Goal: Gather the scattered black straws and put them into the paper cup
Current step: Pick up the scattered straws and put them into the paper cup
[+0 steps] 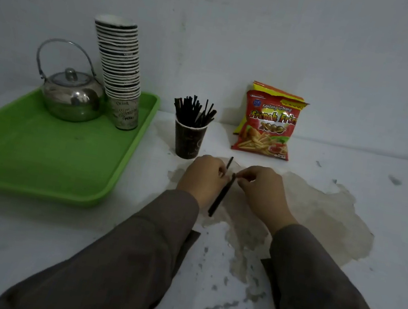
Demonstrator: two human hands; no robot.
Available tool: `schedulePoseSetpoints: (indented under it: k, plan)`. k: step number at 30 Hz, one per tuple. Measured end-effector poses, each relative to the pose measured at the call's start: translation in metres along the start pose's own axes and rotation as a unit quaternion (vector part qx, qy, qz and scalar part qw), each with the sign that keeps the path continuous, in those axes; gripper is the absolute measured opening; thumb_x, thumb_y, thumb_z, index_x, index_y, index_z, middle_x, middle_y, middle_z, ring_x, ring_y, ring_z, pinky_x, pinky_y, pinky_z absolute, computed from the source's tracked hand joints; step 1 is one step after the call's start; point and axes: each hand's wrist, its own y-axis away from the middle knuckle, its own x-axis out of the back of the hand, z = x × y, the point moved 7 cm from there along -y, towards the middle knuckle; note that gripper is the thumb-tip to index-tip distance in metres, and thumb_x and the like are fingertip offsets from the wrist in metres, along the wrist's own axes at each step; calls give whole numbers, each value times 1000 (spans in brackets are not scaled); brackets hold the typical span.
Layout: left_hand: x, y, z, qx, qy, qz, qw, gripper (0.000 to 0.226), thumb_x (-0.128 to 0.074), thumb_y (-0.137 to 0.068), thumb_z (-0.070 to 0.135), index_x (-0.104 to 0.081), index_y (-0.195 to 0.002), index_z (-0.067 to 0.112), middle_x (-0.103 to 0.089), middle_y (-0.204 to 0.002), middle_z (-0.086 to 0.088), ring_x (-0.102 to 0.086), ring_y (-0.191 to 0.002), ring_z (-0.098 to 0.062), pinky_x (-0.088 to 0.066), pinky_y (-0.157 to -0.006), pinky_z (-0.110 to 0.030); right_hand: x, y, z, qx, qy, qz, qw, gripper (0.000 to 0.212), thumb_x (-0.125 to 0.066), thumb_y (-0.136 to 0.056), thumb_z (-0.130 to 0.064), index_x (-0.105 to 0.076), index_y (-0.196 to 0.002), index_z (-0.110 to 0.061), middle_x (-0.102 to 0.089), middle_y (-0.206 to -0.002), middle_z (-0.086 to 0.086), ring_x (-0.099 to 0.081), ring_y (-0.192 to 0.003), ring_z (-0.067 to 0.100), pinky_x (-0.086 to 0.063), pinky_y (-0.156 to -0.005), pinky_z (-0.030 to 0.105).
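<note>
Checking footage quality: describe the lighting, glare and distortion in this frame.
Head view: dim, flat light with a bluish cast; a glare spot on the kettle; wide-angle bending tilts the cup stack and curves the tray edge; straws and both hands read slightly soft.

Left hand (202, 179) and right hand (261, 191) pinching black straws (220, 197), paper cup (188, 138) of straws just beyond

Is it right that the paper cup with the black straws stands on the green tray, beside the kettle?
No. In the head view, the paper cup holding black straws stands on the white table, right of the green tray. The kettle is on the tray.
</note>
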Motion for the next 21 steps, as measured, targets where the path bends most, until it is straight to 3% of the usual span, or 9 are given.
schedulePoseSetpoints:
  k: [7, 11, 15, 21]
  plan:
    - [-19, -11, 5, 47, -102, -43, 993, 37, -68, -78, 34, -66, -97, 2, -65, -99, -18, -61, -89, -31, -45, -72, -35, -7, -3, 13, -69, 1, -24, 997, 21, -57, -89, -13, -71, -104, -9, -70, -105, 9, -60, -85, 16, -43, -75, 23]
    - [-20, -14, 1, 76, -101, -43, 991, 31, -68, -80, 26, -65, -103, 5, -66, -105, -16, -61, -96, -30, -45, -75, -32, -10, -3, 14, -78, 11, -39, 996, 21, -54, -90, -13, -71, -100, -6, -70, -103, 12, -64, -90, 23, -44, -73, 24]
    - [-16, -16, -6, 107, -80, -34, 990, 28, -68, -80, 17, -64, -106, 5, -66, -109, -15, -61, -101, -29, -48, -84, -33, -13, -4, 10, -77, 31, -35, 996, 24, -52, -91, -12, -70, -104, -7, -69, -107, 13, -63, -96, 26, -48, -83, 30]
    - [-10, -19, -8, 129, -58, -31, 989, 14, -62, -81, 9, -64, -90, -1, -66, -102, -20, -62, -94, -33, -47, -73, -32, -20, -6, 1, -50, 26, -44, 997, 22, -53, -89, -13, -72, -100, -8, -71, -102, 12, -64, -88, 24, -46, -75, 27]
